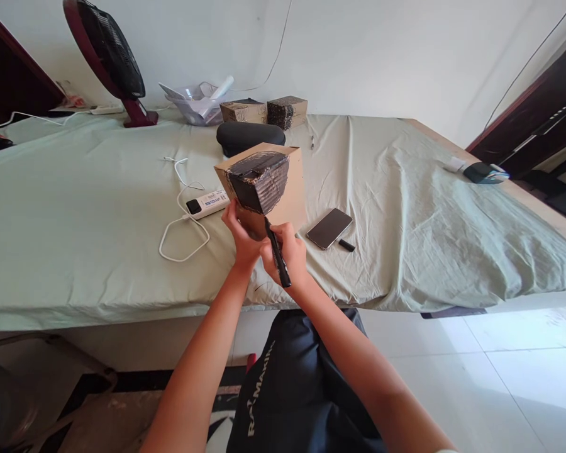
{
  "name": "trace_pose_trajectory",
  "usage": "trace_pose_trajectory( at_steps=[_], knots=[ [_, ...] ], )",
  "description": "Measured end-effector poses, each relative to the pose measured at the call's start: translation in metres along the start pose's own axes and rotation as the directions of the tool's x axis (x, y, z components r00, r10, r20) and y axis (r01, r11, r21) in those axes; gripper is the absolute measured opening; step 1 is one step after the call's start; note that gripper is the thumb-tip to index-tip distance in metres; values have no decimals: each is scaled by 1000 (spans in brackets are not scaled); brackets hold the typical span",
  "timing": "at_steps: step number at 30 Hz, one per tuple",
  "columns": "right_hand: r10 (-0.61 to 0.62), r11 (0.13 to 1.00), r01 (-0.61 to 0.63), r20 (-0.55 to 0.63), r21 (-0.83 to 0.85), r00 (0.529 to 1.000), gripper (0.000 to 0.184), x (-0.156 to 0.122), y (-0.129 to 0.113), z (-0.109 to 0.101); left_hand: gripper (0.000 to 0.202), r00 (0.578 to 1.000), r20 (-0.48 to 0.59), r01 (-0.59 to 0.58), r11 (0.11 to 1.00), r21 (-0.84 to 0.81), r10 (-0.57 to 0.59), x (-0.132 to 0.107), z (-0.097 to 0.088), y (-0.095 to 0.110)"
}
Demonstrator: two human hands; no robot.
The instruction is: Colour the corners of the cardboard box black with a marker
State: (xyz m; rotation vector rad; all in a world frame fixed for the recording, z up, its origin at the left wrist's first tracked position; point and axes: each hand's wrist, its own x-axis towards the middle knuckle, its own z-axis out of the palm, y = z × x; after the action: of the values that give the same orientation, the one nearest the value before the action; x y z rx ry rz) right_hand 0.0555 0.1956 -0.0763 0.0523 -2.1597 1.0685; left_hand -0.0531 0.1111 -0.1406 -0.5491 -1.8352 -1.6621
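Note:
A brown cardboard box [295, 189] is tilted toward me over the front of the table, with one corner coloured black across several faces. My left hand [243, 236] supports it from below at the left; some of its fingers are hidden behind the box. In my right hand [287, 251] is a black marker [278, 259], its tip up at the lower edge of the blackened corner. Whether the tip touches the cardboard is too small to tell. A small black marker cap [346, 245] lies right of the hands, beside a smartphone [330, 228].
A green cloth [99, 220] covers the table. Left of the box lies a white power bank [207, 204] with a white cable [182, 258]. Behind stand a black case [249, 135], two more boxes [287, 112], a plastic basket [195, 110] and a fan [108, 50].

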Motion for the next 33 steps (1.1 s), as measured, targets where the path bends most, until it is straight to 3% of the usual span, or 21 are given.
trace_pose_trajectory(
  at_steps=[4, 11, 16, 23, 33],
  knots=[
    [-21, 999, 20, -36, -31, 999, 19, 0, 3, -2, 98, 992, -77, -93, 990, 102, 101, 1, 0, 3],
    [-33, 998, 29, -70, -56, 997, 18, -2, 6, 4, 93, 975, -29, -210, 957, 200, 221, -1, 2, -5],
    [8, 995, -11, -31, -102, 999, 21, 1, 4, 11, 70, 986, -26, -155, 961, 228, 165, -4, 3, -8],
    [15, 985, -14, 7, -171, 1000, 20, 8, 4, 17, 42, 978, -2, -198, 934, 296, 208, -5, 9, -18],
    [-16, 998, 18, 35, -64, 999, 19, 31, -8, 5, 54, 934, -88, -293, 883, 367, 347, -2, 10, -17]
  ],
)
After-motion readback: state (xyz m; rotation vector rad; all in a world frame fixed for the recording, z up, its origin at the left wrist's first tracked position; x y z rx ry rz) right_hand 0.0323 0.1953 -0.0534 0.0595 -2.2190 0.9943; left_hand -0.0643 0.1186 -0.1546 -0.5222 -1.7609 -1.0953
